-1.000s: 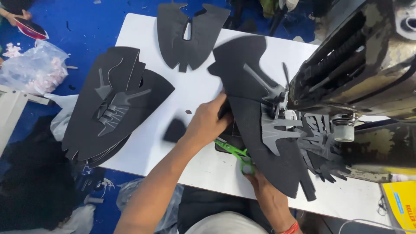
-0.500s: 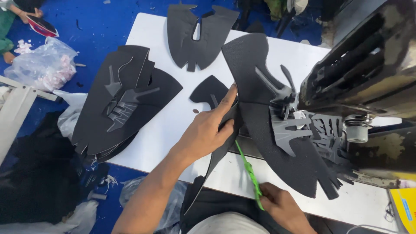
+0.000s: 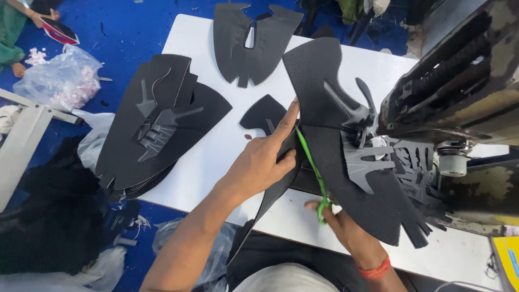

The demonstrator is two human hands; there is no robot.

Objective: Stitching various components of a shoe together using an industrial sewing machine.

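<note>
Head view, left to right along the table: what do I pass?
Clear plastic bag on the blue floor → stack of black cut pieces → left hand → green scissors in the right hand → grey patterned piece → sewing machine.

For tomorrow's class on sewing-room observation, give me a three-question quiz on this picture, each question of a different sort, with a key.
1. True or false: the left hand presses on a black fabric panel.
2. Multiple choice: the tool in the right hand has a handle that is A) red B) green C) yellow.
3. Fill in: the stack of black panels lies on the white ____.

Key
1. True: its fingers rest on the panel beside the sewing machine.
2. B: the green tool runs up between both hands.
3. Table.
</note>
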